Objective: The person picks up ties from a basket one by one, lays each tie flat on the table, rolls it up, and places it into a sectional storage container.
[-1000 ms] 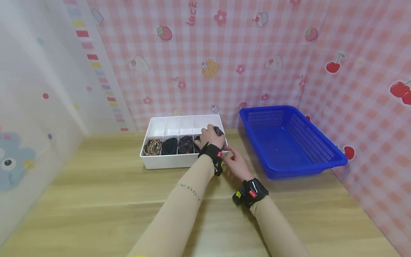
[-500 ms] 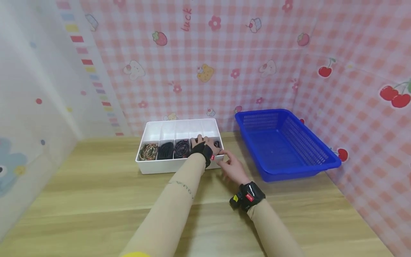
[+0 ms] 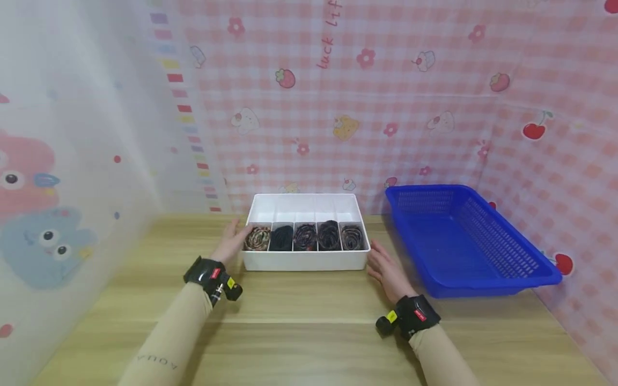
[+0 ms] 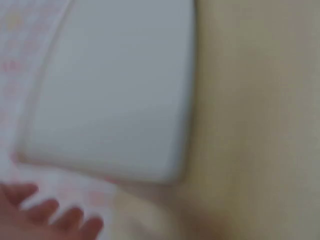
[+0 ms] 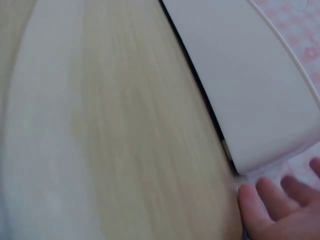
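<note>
A white divided box (image 3: 304, 261) stands on the wooden table, its front row of compartments filled with dark and patterned fabric rolls (image 3: 305, 237), one roll to each. The left hand (image 3: 229, 245) is at the box's left end, fingers extended and thumb near the rim. Beside the right end is the right hand (image 3: 388, 268), its fingers fairly straight along that side. Neither hand grips anything. In the blurred left wrist view, the left fingers (image 4: 70, 217) point toward the box wall (image 4: 110, 95). The right wrist view has the right fingers (image 5: 270, 200) close by the box's lower corner.
A blue perforated basket (image 3: 449, 241) stands right of the box, close to the right hand. The box's back-row compartments (image 3: 311, 208) hold no rolls. Pink checked cloth (image 3: 318, 107) hangs behind, and a white printed cloth (image 3: 92, 177) hangs on the left.
The left hand has left the rolls at the box's right side and moved to its left end. The right hand has shifted slightly along the right end. The head view has turned left.
</note>
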Action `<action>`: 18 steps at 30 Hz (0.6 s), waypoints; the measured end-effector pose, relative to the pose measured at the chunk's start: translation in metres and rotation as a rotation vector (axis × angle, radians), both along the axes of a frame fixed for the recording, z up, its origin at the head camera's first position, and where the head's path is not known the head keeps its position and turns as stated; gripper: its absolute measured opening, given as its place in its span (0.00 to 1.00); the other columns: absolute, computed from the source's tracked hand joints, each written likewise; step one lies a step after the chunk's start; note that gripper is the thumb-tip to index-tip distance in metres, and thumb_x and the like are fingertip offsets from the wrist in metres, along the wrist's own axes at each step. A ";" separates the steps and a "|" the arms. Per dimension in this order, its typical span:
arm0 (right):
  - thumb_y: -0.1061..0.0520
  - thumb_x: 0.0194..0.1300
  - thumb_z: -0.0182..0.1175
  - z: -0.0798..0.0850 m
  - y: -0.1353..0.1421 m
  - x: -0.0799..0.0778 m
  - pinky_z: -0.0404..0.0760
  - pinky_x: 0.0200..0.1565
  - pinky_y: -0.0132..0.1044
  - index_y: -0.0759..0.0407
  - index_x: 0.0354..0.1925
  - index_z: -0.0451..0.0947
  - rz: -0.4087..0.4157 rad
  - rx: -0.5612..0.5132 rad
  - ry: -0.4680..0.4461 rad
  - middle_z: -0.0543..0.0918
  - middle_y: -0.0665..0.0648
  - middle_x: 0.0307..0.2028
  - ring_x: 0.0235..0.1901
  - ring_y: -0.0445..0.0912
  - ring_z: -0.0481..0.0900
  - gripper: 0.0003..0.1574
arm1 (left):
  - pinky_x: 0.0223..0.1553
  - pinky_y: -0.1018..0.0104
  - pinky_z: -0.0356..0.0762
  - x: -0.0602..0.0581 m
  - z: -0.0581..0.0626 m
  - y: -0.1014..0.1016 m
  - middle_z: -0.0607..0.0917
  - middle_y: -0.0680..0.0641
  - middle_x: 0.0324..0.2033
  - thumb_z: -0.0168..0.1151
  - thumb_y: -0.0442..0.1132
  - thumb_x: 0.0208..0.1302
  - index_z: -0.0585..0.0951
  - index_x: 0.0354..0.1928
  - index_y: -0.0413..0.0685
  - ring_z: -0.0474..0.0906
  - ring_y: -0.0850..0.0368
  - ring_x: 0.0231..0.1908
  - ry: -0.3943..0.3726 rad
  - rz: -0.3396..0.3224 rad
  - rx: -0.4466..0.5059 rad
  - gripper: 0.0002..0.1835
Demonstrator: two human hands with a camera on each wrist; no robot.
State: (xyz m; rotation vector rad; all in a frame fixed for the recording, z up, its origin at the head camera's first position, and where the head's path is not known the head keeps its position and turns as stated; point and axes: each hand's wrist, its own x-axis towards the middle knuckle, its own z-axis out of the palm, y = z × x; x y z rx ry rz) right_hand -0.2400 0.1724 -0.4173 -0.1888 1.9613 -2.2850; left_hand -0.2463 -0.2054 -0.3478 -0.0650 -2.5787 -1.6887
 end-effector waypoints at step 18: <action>0.53 0.79 0.38 -0.019 0.013 0.034 0.73 0.58 0.39 0.63 0.57 0.72 0.072 -0.494 -0.059 0.81 0.57 0.54 0.56 0.49 0.77 0.22 | 0.71 0.55 0.43 0.032 -0.071 -0.013 0.45 0.37 0.74 0.43 0.37 0.76 0.48 0.73 0.32 0.41 0.46 0.73 -0.020 -0.073 0.628 0.30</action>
